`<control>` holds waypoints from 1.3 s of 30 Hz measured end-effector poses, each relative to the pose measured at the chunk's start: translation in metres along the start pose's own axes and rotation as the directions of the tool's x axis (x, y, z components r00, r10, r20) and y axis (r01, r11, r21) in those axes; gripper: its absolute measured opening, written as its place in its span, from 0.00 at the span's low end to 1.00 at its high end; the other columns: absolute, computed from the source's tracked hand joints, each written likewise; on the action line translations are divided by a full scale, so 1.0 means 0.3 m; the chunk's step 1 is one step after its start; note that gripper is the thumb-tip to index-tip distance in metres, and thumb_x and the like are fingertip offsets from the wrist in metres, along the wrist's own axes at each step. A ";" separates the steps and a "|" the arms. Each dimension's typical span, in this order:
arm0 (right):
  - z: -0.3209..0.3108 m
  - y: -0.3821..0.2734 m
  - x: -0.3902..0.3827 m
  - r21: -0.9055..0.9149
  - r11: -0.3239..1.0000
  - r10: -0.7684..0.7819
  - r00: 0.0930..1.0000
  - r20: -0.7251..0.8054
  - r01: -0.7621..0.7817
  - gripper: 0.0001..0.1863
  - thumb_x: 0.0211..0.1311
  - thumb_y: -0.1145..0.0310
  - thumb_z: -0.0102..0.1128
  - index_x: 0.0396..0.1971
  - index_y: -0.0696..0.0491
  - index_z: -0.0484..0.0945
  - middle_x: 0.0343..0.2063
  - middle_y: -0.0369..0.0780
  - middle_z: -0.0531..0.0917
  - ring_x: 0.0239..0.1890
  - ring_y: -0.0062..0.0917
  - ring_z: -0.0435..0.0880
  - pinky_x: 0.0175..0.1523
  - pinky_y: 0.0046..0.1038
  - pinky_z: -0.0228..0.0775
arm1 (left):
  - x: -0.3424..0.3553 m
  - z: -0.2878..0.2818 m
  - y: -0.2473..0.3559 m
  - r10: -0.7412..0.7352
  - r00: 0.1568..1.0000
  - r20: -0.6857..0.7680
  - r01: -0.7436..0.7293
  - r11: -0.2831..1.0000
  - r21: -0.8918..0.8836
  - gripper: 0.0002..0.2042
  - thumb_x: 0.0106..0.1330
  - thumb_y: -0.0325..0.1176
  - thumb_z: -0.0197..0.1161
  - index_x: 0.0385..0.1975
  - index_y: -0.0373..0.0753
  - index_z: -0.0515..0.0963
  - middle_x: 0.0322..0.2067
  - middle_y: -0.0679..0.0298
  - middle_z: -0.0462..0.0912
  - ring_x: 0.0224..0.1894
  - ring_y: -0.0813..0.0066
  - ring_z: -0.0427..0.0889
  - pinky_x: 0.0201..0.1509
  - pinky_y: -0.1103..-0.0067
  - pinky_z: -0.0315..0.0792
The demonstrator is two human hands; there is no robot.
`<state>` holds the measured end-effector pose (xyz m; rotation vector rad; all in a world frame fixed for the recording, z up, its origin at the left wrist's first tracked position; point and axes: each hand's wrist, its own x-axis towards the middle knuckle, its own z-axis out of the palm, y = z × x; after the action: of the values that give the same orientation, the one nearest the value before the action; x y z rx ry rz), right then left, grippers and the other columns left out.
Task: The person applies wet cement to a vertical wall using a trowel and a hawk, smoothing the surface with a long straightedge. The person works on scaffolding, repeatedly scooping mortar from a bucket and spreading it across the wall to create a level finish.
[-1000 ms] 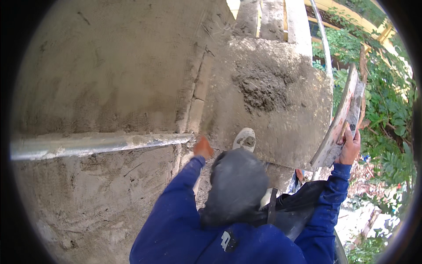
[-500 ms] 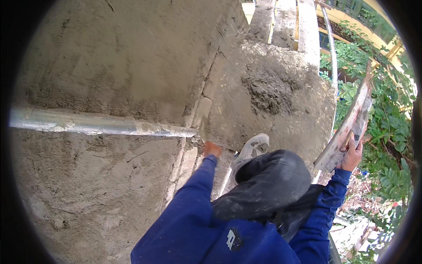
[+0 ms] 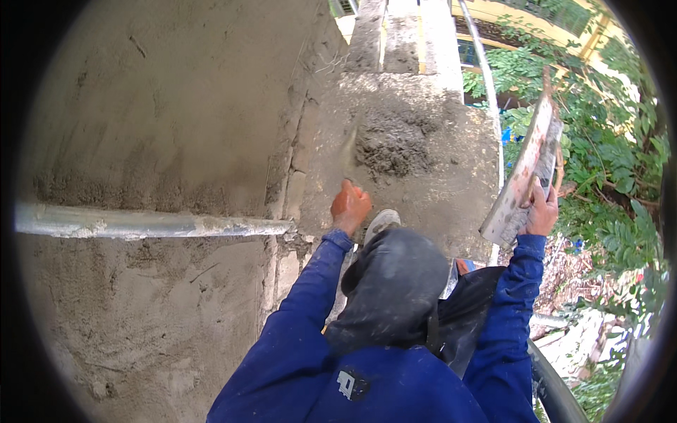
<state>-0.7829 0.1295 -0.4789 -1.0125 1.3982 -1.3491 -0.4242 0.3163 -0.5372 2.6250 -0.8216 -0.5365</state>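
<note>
My left hand (image 3: 351, 206) is closed on a trowel (image 3: 348, 151), whose blade is smeared by motion. The blade is at the left edge of a heap of wet mortar (image 3: 395, 143) on a mortar-stained board (image 3: 451, 197). Off to the right, my right hand (image 3: 540, 213) grips a long, narrow, mortar-smeared wooden float (image 3: 520, 168). It is tilted, its far end pointing away from me, and my fingers wrap its right side. How the palm meets it is hidden.
A plastered wall (image 3: 176, 106) fills the left, crossed by a mortar-crusted metal pipe (image 3: 155, 221). Planks (image 3: 402, 35) continue beyond the board. A thin pole (image 3: 486, 77) runs along the right edge, with leafy branches (image 3: 599, 162) beyond. My shoe (image 3: 383, 222) rests on the board's near part.
My left hand and the trowel have moved from beside the pipe's end to the mortar heap. The float is still in my right hand. The whole view has shifted.
</note>
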 end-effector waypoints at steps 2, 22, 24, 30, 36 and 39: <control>0.000 -0.015 -0.004 0.048 0.999 -0.007 1.000 0.017 0.006 0.17 0.59 0.68 0.60 0.45 0.61 0.75 0.26 0.32 0.77 0.19 0.10 0.68 0.22 0.15 0.60 | 0.047 0.043 -0.055 0.006 0.996 -0.087 -0.005 1.000 0.009 0.13 0.54 0.36 0.61 0.35 0.37 0.72 0.34 0.52 0.83 0.37 0.48 0.81 0.42 0.59 0.73; -0.108 -0.197 0.008 0.191 0.979 -0.045 0.993 -0.113 0.066 0.09 0.61 0.68 0.61 0.38 0.56 0.77 0.20 0.30 0.73 0.19 0.12 0.66 0.24 0.17 0.59 | 0.226 0.031 -0.511 -0.201 0.963 0.181 0.154 0.958 0.244 0.24 0.53 0.35 0.60 0.49 0.30 0.70 0.40 0.49 0.82 0.46 0.54 0.80 0.49 0.65 0.73; -0.127 -0.154 0.014 0.185 0.981 -0.030 0.993 -0.112 0.050 0.09 0.61 0.68 0.61 0.37 0.56 0.77 0.20 0.30 0.72 0.19 0.12 0.66 0.24 0.17 0.59 | 0.202 -0.007 -0.524 -0.094 0.992 0.083 0.081 0.986 0.147 0.24 0.53 0.35 0.59 0.49 0.29 0.69 0.39 0.50 0.82 0.44 0.52 0.80 0.48 0.66 0.73; -0.050 -0.149 -0.030 0.156 0.987 0.037 0.997 -0.071 -0.025 0.08 0.62 0.67 0.61 0.28 0.52 0.71 0.20 0.31 0.68 0.20 0.16 0.65 0.26 0.20 0.61 | 0.000 -0.096 -0.508 0.094 0.930 0.355 -0.179 0.960 0.214 0.23 0.53 0.39 0.63 0.46 0.31 0.69 0.33 0.49 0.80 0.39 0.49 0.79 0.42 0.64 0.71; -0.017 -0.053 -0.056 0.132 0.988 0.076 0.996 0.052 -0.082 0.06 0.62 0.69 0.60 0.29 0.53 0.73 0.18 0.31 0.70 0.18 0.14 0.69 0.24 0.17 0.65 | -0.116 0.103 -0.336 0.363 0.489 0.793 -0.491 0.866 -0.093 0.26 0.54 0.44 0.67 0.48 0.35 0.69 0.26 0.55 0.76 0.31 0.58 0.78 0.36 0.66 0.70; 0.017 -0.044 -0.074 0.085 0.990 0.103 0.993 0.058 -0.108 0.06 0.61 0.69 0.61 0.31 0.53 0.73 0.18 0.31 0.71 0.17 0.13 0.69 0.24 0.17 0.65 | -0.132 0.269 -0.215 0.466 0.099 0.879 -0.302 0.856 -0.420 0.24 0.58 0.46 0.64 0.47 0.34 0.69 0.24 0.60 0.75 0.27 0.70 0.77 0.31 0.71 0.70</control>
<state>-0.7731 0.1490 -0.4640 -0.8973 1.3223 -1.2855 -0.4601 0.3738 -0.6247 1.4515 -1.6554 -2.0809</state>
